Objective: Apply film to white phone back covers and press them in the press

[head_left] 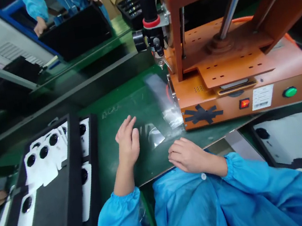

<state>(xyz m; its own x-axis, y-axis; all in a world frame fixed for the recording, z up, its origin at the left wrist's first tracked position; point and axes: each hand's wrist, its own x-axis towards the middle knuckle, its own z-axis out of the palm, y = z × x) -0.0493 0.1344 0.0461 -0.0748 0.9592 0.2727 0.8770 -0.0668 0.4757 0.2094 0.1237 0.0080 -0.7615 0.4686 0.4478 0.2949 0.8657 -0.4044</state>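
My left hand (127,141) is over the green tabletop (119,167), its fingers stretched out and nothing in them. Just right of it lies a small piece of clear plastic film (157,136). At the front edge of the table rests my right hand (188,155), fingers loosely bent, palm hidden, no object visible in it. Behind that hand, more clear film (172,119) lies against the base of an orange press (202,93). The press has a lit red switch (244,103) and a green button (290,92); a white piece sits under its plate.
On the left, a black foam tray (54,208) holds several white phone back covers (44,156), stacked above another tray (93,137). At right, a black tray (265,148) carries wrapped white material. Across the bench, co-workers' hands (40,26) hold a black tray (78,33).
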